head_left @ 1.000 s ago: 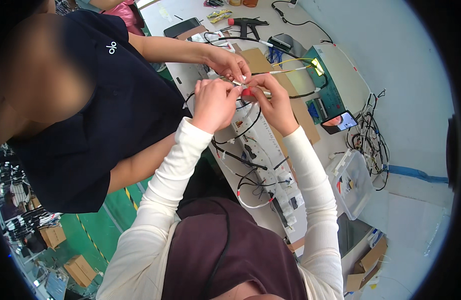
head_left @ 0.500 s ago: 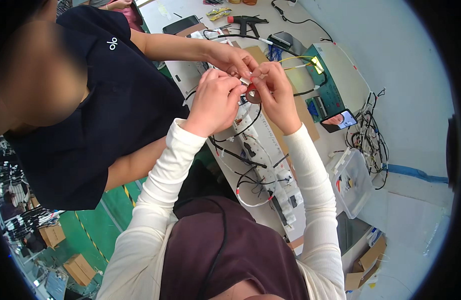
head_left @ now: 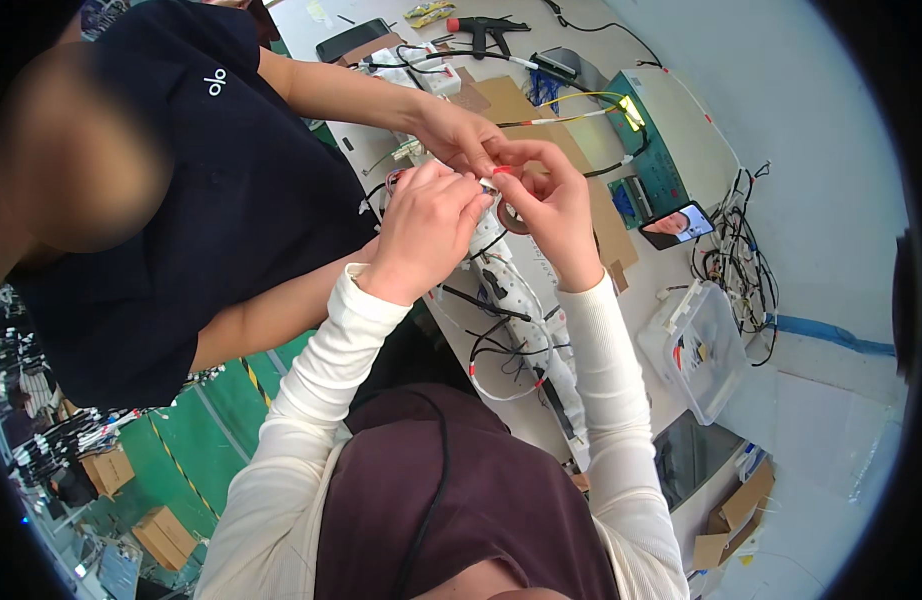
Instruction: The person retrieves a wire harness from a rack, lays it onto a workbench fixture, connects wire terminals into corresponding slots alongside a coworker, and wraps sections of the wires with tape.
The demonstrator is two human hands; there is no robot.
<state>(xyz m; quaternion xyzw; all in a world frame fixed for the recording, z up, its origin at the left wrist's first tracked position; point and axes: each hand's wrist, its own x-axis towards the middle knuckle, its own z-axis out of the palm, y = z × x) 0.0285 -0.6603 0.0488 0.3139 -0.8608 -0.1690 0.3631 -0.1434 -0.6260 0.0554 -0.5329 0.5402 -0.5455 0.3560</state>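
Note:
My left hand (head_left: 426,225) is closed at the fingertips around a small white piece (head_left: 488,186), mostly hidden by the fingers. Beside it, my right hand (head_left: 556,210) pinches a short red strip (head_left: 502,170) that looks like tape. A ring-shaped roll (head_left: 512,217), likely tape, hangs under my right fingers, partly covered by the palm. Another person's hand (head_left: 459,135) reaches in from the far left, its fingertips close to the red strip. Below my hands runs a long white board (head_left: 511,285) with black and white cables on it.
A black gun-shaped tool with a red end (head_left: 487,35) and a dark phone (head_left: 353,40) lie at the back. To the right are a green-fronted box (head_left: 664,165), a lit phone (head_left: 678,225), tangled cables (head_left: 736,255) and a clear plastic bin (head_left: 693,350). A cardboard sheet (head_left: 571,140) lies behind my right hand.
My right hand has turned and shifted slightly down, and the roll hangs lower beneath it. The red strip now shows above my fingertips. The other person's hand has moved slightly and stays close.

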